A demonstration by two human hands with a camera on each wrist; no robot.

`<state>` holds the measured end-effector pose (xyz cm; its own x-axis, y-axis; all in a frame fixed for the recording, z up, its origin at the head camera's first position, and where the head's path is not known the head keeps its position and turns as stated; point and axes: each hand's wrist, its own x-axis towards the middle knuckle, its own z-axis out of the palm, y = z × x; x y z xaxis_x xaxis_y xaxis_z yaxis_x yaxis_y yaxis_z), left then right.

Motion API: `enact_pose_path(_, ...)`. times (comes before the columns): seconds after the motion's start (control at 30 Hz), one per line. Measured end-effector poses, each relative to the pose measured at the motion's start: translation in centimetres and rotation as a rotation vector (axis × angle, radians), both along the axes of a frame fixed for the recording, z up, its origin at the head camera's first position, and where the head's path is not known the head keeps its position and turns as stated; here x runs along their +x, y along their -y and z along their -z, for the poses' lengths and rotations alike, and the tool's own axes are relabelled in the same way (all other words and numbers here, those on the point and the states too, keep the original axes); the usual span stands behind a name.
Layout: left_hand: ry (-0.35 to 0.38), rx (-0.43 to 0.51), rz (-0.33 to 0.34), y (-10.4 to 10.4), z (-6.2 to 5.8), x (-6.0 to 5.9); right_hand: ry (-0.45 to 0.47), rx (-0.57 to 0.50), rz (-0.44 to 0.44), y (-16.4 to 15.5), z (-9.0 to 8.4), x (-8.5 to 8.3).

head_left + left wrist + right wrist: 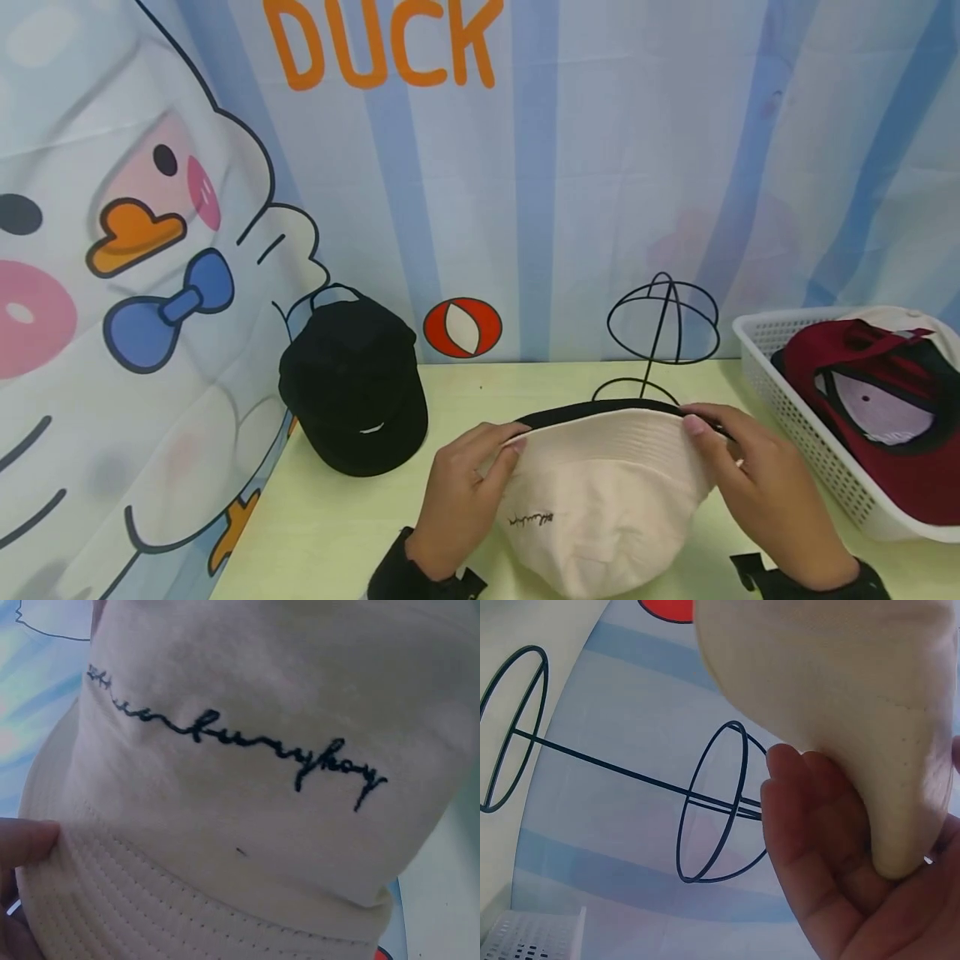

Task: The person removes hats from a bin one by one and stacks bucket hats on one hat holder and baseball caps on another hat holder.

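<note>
A cream bucket hat [600,508] sits at the middle of the tabletop's [337,533] near edge, held between both hands. Its brim, stitched in rows and lined in black on the far side, points toward the back of the tabletop, and its crown faces the person. A line of dark embroidered script [247,746] runs across the side of the crown.

The left hand [465,492] grips the left part of the brim: the fingers curl over the edge and pinch the fabric, and in the left wrist view one fingertip [26,840] presses on the stitched brim. The right hand [757,483] grips the right part of the brim in the same way, fingers curled over the top; in the right wrist view the folded edge of the brim [900,810] lies pinched in the palm against the fingers [810,817].

Just behind the hat, near the back edge, stands an empty black wire hat stand [662,333]. Toward the back left corner a black cap [352,392] sits on a second wire stand. At the right edge a white plastic basket [802,433] holds a dark red cap [885,417] with a cream-coloured hat [922,321] behind it. A printed duck backdrop [525,183] hangs behind the tabletop and along its left side.
</note>
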<state>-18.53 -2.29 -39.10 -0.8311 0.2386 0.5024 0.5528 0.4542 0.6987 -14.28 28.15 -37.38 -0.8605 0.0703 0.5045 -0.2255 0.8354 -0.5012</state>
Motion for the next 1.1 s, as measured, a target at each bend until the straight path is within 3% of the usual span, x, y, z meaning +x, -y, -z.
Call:
enact_pose_path(0.43,0.003,0.122,0.033,0.7,-0.2,-0.3,-0.004,-0.049,-0.060,-0.6,0.3,-0.3)
enact_pose_path(0.57,0.079,0.195,0.037,0.8,-0.7,-0.2,0.038,-0.085,-0.064,-1.0,0.2,-0.2)
enact_pose_path(0.9,0.295,0.391,0.041,1.1,-1.3,-0.3,0.025,-0.169,-0.092,-1.5,0.0,-0.1)
enact_pose_path(1.1,0.413,0.505,0.065,1.4,-1.6,-0.5,0.029,-0.228,-0.225,-1.7,0.6,-0.6)
